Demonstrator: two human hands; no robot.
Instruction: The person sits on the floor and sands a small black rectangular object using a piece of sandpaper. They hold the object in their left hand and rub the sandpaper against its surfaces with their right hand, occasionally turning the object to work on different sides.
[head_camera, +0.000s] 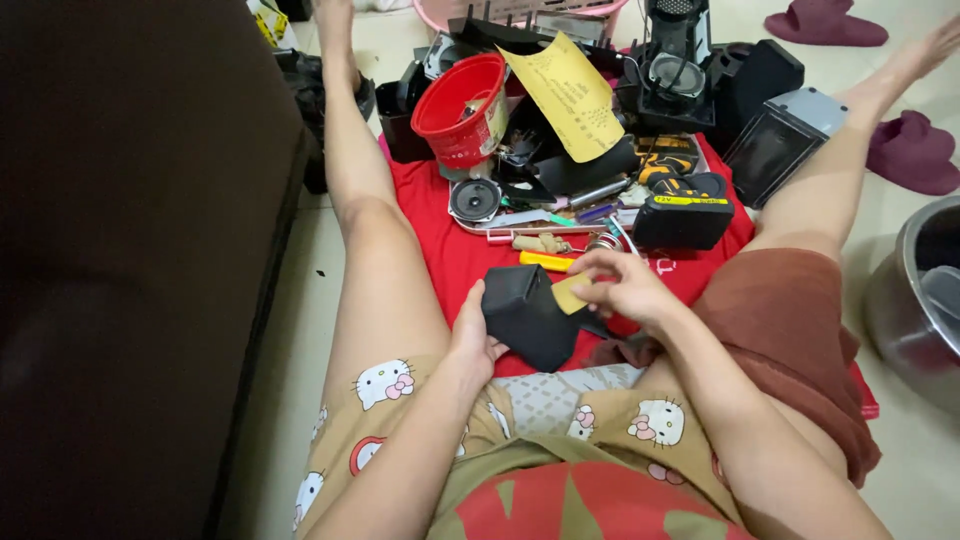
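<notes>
My left hand (477, 333) grips a black box-shaped speaker housing (527, 315) from its left side, holding it just above the red cloth (455, 255) between my legs. My right hand (622, 284) pinches a small yellow piece (570, 294) against the top right corner of the housing. A yellow-handled tool (545, 261) lies on the cloth just beyond both hands.
A heap of parts lies farther out on the cloth: a round speaker driver (474, 199), a red plastic bowl (462, 108), a yellow paper sheet (571, 95), a black battery pack (684, 217), black speaker boxes (765, 75). A dark sofa (130, 250) stands left, a steel pot (920, 300) right.
</notes>
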